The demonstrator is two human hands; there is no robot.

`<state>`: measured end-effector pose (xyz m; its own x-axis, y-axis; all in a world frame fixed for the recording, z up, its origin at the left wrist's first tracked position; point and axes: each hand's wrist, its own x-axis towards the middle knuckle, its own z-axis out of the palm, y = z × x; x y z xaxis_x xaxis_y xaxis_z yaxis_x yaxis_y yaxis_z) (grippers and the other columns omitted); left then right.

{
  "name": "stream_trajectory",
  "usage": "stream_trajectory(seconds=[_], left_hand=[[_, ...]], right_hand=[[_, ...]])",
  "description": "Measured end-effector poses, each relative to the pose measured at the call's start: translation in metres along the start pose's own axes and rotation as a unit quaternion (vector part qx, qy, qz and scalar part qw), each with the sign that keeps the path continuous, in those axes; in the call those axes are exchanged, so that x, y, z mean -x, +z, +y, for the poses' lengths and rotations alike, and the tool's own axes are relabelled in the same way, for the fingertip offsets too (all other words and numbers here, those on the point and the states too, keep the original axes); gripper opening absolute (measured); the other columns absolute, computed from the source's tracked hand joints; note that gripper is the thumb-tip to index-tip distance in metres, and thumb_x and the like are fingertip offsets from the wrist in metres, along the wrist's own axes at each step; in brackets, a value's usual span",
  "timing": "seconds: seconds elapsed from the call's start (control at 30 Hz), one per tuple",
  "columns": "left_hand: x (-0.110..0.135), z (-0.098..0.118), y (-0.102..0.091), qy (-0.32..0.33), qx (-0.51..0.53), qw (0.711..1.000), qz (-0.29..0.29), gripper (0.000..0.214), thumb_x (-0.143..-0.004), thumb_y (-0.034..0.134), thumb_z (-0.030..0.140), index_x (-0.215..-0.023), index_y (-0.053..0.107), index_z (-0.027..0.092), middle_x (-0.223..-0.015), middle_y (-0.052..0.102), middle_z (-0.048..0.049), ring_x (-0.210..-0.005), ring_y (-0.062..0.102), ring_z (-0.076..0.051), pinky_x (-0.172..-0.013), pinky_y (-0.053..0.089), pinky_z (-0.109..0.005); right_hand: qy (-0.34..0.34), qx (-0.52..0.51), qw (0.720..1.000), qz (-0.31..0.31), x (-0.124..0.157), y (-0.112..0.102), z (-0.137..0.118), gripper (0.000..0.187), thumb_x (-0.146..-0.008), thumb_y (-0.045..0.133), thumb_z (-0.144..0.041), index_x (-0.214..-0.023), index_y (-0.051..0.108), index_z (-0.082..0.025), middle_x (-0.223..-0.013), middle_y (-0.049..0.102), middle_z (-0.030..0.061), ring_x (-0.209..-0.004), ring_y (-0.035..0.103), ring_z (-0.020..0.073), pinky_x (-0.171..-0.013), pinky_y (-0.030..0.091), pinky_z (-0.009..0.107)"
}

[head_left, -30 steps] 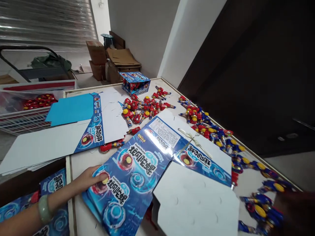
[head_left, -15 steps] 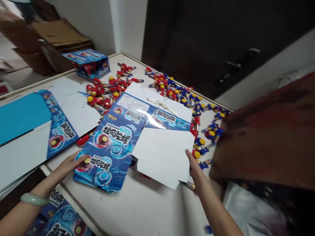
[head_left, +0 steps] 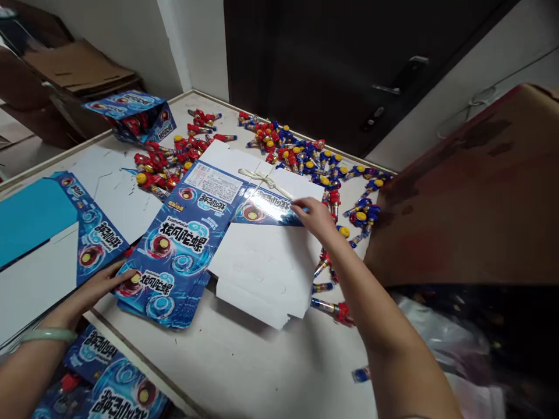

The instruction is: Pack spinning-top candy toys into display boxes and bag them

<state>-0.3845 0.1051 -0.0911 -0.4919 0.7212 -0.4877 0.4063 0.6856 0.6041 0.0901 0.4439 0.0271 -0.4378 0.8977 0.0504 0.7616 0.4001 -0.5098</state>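
My right hand [head_left: 315,218], wrist bent, pinches end of tie [head_left: 267,180]; left of pinch, my left hand [head_left: 94,288] lies thumb-over printed cardboard [head_left: 174,250], hidden fingers' hold untellable.

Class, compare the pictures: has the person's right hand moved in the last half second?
Yes. Judged against the dark door, the right hand has moved closer, from the right edge of the white panel to the pale tie.
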Motion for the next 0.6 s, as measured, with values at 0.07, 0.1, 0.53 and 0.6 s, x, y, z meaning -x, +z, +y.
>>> stream_trajectory(seconds=[0.07,0.1,0.53,0.6], left_hand=[[-0.001,0.032,-0.003,0.062,-0.016,0.992,0.104,0.056,-0.071,0.066,0.068,-0.114,0.059,0.034,-0.111,0.073,0.0143,-0.116,0.066,-0.028,-0.101,0.056,-0.052],[-0.003,0.054,-0.002,0.104,-0.034,0.983,0.148,0.052,-0.074,0.065,0.064,-0.115,0.059,0.032,-0.114,0.072,0.0113,-0.116,0.065,-0.028,-0.102,0.054,-0.05],[-0.064,0.348,0.178,0.424,-0.205,0.877,0.092,0.061,-0.092,0.06,0.032,-0.146,0.044,0.008,-0.159,0.034,-0.02,-0.151,0.027,-0.035,-0.124,0.023,-0.051],[-0.068,0.352,0.188,0.39,-0.209,0.891,0.096,0.069,-0.094,0.057,0.04,-0.151,0.038,0.005,-0.162,0.029,-0.0198,-0.153,0.021,-0.035,-0.126,0.017,-0.051]], right_hand=[[0.011,0.026,1.0,0.004,-0.048,0.017,-0.026,0.03,-0.098,0.049,-0.031,-0.109,0.074,-0.02,-0.115,0.07,0.0092,-0.109,0.063,0.0212,-0.094,0.045,0.029],[0.023,0.031,0.999,0.01,-0.07,0.027,-0.037,0.033,-0.099,0.045,-0.03,-0.108,0.074,-0.018,-0.118,0.069,0.0117,-0.112,0.061,0.0227,-0.095,0.044,0.03],[0.168,-0.159,0.969,0.083,-0.135,0.048,-0.05,0.01,-0.085,0.051,-0.01,-0.085,0.056,-0.018,-0.074,0.064,0.0042,-0.078,0.067,0.019,-0.073,0.053,0.03],[0.174,-0.222,0.954,0.097,-0.133,0.044,-0.052,0.012,-0.084,0.046,-0.009,-0.085,0.051,-0.02,-0.063,0.055,-0.0026,-0.061,0.061,0.0137,-0.058,0.048,0.023]])
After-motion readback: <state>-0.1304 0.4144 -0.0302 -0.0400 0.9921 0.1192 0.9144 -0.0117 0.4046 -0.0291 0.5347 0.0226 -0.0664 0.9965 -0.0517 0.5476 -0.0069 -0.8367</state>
